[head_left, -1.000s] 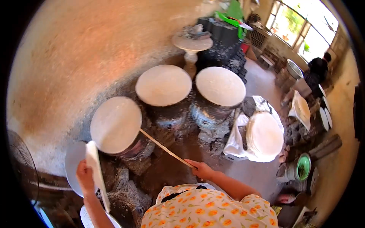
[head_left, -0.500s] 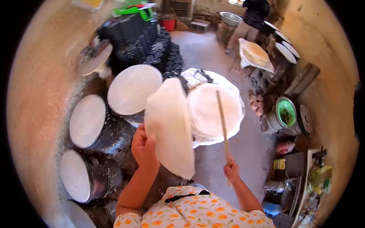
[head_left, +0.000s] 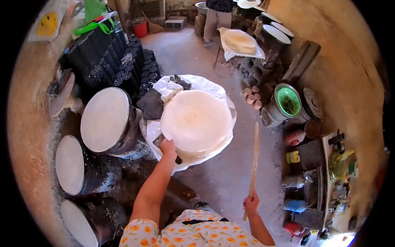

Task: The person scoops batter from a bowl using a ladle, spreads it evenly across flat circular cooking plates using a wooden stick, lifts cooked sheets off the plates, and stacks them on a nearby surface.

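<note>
My left hand (head_left: 168, 147) is closed around a dark-handled flat-bladed tool (head_left: 158, 140) at the near left edge of a stack of thin round flatbreads (head_left: 197, 119). The handle's end sticks out below my fingers. The stack lies on a white cloth (head_left: 229, 128) that spreads past it on all sides. A crumpled white rag (head_left: 170, 91) and a dark flat piece (head_left: 150, 104) lie beside the stack at its far left. In my right hand (head_left: 251, 204) is a long thin wooden stick (head_left: 255, 160), held nearly upright over the floor, apart from the stack.
Drum stoves with round pale-topped griddles (head_left: 106, 119) line the left side. Black honeycomb briquettes (head_left: 107, 61) are piled behind them. A green basin (head_left: 287, 101) and a cluttered shelf (head_left: 328, 181) stand right. Another person (head_left: 218, 20) is at the back, near more flatbreads (head_left: 238, 41).
The folded flatbread has left my left hand and a flat one tops the stack. That hand has moved down and now grips the flat-bladed tool. The stick has shifted lower, away from the stack.
</note>
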`<state>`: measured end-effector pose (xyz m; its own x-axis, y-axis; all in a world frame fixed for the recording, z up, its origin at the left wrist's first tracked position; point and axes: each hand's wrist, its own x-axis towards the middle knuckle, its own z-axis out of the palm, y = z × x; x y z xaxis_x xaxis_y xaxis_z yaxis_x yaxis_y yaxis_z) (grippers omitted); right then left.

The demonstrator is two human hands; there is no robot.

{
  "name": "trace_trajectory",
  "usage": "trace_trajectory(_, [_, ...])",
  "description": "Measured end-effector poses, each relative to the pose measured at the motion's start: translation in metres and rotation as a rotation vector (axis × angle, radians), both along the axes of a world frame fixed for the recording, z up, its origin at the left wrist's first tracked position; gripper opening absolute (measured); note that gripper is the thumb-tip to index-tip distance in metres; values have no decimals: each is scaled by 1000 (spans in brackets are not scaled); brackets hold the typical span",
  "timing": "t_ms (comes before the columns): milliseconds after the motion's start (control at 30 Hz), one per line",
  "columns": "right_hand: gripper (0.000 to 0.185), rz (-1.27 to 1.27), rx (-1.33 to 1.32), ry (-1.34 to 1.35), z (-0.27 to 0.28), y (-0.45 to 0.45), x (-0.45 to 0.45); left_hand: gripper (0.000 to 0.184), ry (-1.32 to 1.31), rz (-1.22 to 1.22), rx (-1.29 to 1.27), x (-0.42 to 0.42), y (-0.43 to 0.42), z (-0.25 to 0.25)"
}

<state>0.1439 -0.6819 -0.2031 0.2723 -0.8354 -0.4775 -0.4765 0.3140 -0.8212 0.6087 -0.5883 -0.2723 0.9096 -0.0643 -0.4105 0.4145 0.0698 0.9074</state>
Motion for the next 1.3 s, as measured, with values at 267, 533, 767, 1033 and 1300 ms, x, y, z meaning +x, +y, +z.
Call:
trace_trajectory(267, [62, 339, 56, -169, 23, -11, 90, 8, 338, -136, -143, -24, 50, 17])
trace_trajectory(533, [55, 1148, 23, -280, 16, 48, 258, 44, 476, 404, -109, -190, 262, 88])
trace_trajectory(767, [59, 1877, -355, -576, -16, 168, 333, 64, 461, 1310, -487, -466, 354, 47])
trace_trajectory(1033, [55, 2431, -493, -964, 54, 353, 278, 36, 132, 2243, -1214, -645, 316, -3])
trace_trajectory(1300, [54, 2793, -537, -1236, 100, 491, 170, 69, -369, 2336, -1229, -702, 417, -19])
